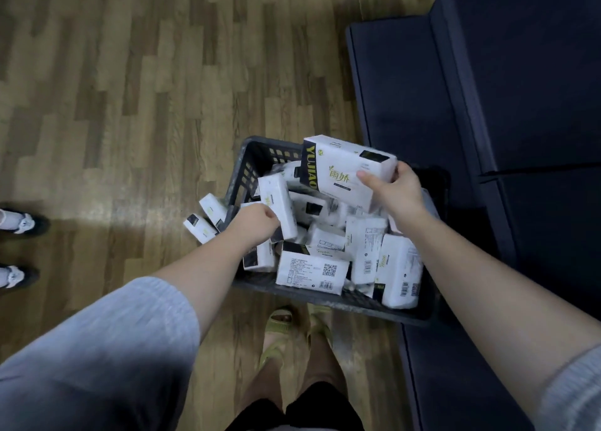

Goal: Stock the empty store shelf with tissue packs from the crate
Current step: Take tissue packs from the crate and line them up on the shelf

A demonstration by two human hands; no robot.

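Right hand grips a white rectangular tissue pack with black "YUJIAO" end band, lifted above the dark slotted plastic crate. Left hand grips a smaller white pack at the crate's left side. Two white packs lie on the wood-plank floor beside the crate.

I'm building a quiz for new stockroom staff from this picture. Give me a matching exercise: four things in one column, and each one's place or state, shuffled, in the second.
Things:
1. White tissue pack with black YUJIAO end panel
2. Narrow white tissue pack standing on end
3. Two small white tissue packs
4. White tissue pack with QR code label

Places or states:
A. On the wooden floor, outside the dark plastic crate
B. Gripped by the left hand
C. Lying in the crate by its near wall
D. Held above the crate by the right hand

Pairs: 1-D, 2-B, 3-A, 4-C
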